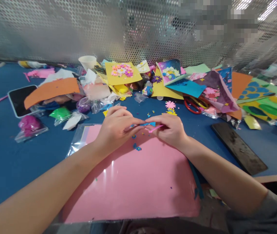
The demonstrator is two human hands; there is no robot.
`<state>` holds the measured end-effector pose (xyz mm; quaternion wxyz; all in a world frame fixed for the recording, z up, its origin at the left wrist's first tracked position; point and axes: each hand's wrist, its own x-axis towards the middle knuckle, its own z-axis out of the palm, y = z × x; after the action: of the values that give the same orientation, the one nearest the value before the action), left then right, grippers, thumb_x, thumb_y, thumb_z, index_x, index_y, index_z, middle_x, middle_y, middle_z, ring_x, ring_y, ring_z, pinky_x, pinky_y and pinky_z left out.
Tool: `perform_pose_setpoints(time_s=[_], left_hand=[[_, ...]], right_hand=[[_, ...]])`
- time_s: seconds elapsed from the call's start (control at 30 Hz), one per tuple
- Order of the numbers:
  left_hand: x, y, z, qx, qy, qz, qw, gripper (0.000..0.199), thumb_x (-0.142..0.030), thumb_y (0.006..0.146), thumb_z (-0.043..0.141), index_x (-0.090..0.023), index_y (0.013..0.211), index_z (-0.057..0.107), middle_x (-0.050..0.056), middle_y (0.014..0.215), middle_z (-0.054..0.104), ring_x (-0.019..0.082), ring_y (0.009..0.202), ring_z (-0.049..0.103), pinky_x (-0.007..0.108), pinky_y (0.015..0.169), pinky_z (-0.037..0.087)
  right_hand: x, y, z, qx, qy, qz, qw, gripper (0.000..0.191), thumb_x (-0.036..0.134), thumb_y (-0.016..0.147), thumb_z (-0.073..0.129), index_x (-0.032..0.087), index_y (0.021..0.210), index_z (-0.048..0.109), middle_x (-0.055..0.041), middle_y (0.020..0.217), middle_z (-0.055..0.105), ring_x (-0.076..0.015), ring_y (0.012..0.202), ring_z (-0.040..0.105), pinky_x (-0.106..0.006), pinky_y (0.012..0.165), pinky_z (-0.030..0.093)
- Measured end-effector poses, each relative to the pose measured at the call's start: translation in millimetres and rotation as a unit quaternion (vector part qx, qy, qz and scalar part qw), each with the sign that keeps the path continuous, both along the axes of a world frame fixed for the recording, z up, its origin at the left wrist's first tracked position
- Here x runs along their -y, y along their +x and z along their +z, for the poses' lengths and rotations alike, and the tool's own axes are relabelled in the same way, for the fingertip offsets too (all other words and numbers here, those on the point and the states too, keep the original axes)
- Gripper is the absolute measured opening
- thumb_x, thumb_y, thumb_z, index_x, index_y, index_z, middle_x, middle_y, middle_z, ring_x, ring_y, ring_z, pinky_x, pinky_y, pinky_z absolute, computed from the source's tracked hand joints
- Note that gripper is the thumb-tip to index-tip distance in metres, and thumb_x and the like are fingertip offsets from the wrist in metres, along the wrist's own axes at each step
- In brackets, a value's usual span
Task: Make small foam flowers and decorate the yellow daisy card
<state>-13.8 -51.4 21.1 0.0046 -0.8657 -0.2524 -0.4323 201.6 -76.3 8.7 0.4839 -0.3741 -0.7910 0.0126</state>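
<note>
My left hand (119,126) is closed in a pinch, its fingertips on one end of a small blue piece (150,124), perhaps paper or soft clay. The fingers of my right hand (171,128) are on the other end of it. A thin pink stick-like tool (156,128) also sits in my right hand, its tip pointing left. Both hands are above the far part of a pink sheet (133,185) in a clear plastic sleeve. Tiny blue flowers with yellow centres (137,147) lie on the sheet just below my hands.
Beyond my hands lie a pink paper flower (170,104), red-handled scissors (192,106) and yellow card with flowers (122,73). At left are a phone (18,100) and bagged magenta clay (29,125). A dark phone-shaped slab (239,148) lies right. Perforated metal (80,29) stands behind.
</note>
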Motion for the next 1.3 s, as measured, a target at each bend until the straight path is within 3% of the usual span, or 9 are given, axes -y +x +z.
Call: perform_pose_setpoints(time_s=[0.33,0.57,0.7,0.97,1.13,1.3], left_hand=[[-1.3,-0.9,-0.9,-0.004,-0.012,-0.001,1.0,0.019,-0.044,0.098,0.064,-0.033,0.093,0.079,-0.005,0.069,0.072,0.013,0.068,0.063,0.037,0.1,0.048],[-1.6,-2.4,0.1,-0.003,-0.014,0.012,1.0,0.018,-0.045,0.098,0.064,-0.033,0.094,0.077,-0.006,0.078,0.077,0.014,0.07,0.065,0.038,0.101,0.046],[-1.3,-2.2,0.5,0.002,0.0,0.001,1.0,0.014,-0.04,0.097,0.067,-0.032,0.091,0.077,-0.006,0.076,0.077,0.013,0.069,0.064,0.036,0.1,0.045],[0.5,0.1,1.1,0.005,-0.017,-0.003,1.0,0.02,-0.044,0.099,0.063,-0.032,0.09,0.077,-0.006,0.075,0.076,0.014,0.069,0.065,0.036,0.099,0.046],[1.1,0.6,1.4,0.015,-0.035,0.004,0.999,0.024,-0.048,0.098,0.062,-0.031,0.088,0.077,-0.005,0.075,0.077,0.014,0.069,0.066,0.038,0.1,0.047],[1.0,1.4,1.4,0.014,-0.036,-0.005,0.999,0.023,-0.046,0.099,0.062,-0.032,0.089,0.077,-0.006,0.073,0.076,0.014,0.069,0.065,0.037,0.099,0.047]], right_hand=[[0.8,0.0,1.3,-0.001,0.002,0.012,1.0,0.011,0.028,0.09,0.071,0.024,0.084,0.079,0.0024,0.061,0.073,-0.009,0.052,0.059,-0.025,0.059,0.046],[0.0,3.7,1.1,-0.006,-0.013,0.012,1.0,0.008,0.02,0.085,0.071,0.023,0.088,0.079,0.0019,0.07,0.076,-0.0085,0.053,0.059,-0.025,0.058,0.045],[0.3,2.2,1.2,-0.007,-0.023,0.019,1.0,0.01,0.025,0.084,0.074,0.023,0.092,0.08,0.003,0.065,0.074,-0.0087,0.053,0.059,-0.025,0.06,0.045],[1.9,-0.7,5.1,-0.012,-0.011,0.027,1.0,0.011,0.025,0.088,0.072,0.023,0.081,0.08,0.0034,0.059,0.073,-0.0069,0.047,0.055,-0.025,0.057,0.042],[1.8,-0.1,5.1,-0.016,-0.017,0.03,0.999,0.013,0.029,0.089,0.071,0.022,0.093,0.081,0.0026,0.058,0.072,-0.0085,0.049,0.057,-0.025,0.057,0.045],[1.3,-0.3,3.6,-0.022,0.001,0.039,0.999,0.008,0.023,0.087,0.074,0.024,0.083,0.08,0.0042,0.06,0.073,-0.0064,0.047,0.055,-0.025,0.055,0.041]])
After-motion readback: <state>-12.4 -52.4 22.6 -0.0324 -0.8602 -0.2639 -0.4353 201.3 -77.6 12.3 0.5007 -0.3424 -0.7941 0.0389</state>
